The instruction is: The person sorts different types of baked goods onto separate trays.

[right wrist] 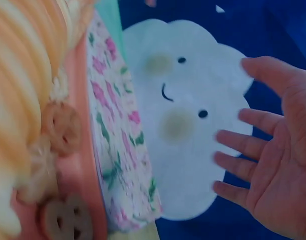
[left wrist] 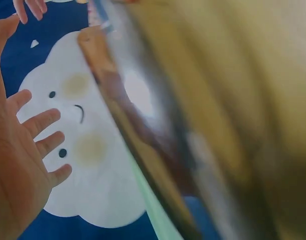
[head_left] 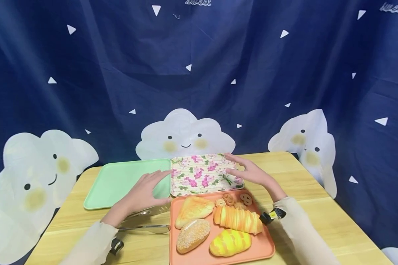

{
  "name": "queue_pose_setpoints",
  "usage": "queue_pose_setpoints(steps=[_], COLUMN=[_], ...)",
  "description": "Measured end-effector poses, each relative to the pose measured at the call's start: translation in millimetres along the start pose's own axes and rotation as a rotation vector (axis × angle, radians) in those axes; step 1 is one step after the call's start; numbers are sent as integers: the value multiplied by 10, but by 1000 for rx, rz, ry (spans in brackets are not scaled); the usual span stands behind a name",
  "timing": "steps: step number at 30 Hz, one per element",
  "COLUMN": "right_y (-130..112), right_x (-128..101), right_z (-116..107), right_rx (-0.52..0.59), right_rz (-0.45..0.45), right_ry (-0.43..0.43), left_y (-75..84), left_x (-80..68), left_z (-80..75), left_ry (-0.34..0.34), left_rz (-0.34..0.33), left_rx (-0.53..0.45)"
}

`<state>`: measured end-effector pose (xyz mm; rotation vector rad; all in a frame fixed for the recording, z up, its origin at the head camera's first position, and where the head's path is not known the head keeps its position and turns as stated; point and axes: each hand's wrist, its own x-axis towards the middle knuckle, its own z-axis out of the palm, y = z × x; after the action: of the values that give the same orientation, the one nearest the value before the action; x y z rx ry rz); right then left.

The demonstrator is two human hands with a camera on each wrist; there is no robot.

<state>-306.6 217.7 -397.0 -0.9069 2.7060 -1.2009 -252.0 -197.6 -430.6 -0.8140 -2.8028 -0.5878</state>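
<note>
Setting: a staged tabletop set, probably a home or studio corner rather than a working kitchen. Evidence: a dark blue curtain (head_left: 199, 73) printed with smiling white clouds and small triangles, hung as backdrop; a light wooden table (head_left: 318, 221); three trays — green tray (head_left: 119, 182), floral tray (head_left: 202, 175), orange tray (head_left: 265, 246) of bread rolls and cookies; metal tongs (head_left: 142, 228).

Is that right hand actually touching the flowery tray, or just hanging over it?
Apart. In the right wrist view the right hand is spread open with blue curtain and a white cloud showing between its fingers and the floral tray, so nothing meets.
</note>
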Motion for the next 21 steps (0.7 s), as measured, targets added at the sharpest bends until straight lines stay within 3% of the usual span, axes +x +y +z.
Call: queue_pose_setpoints(steps=[8, 15, 21], right_y=[383, 638, 711], right_x=[-191, -382, -466], right_z=[-158, -170, -132], right_rx=[35, 215, 277], right_rz=[86, 268, 314], right_ry=[-45, -169, -230], left_y=[-179, -236, -242], left_x=[-375, -617, -767], left_z=[70, 38, -27], left_ry=[-8, 24, -6], left_rz=[-16, -26, -62], left_rx=[-7, -5, -41])
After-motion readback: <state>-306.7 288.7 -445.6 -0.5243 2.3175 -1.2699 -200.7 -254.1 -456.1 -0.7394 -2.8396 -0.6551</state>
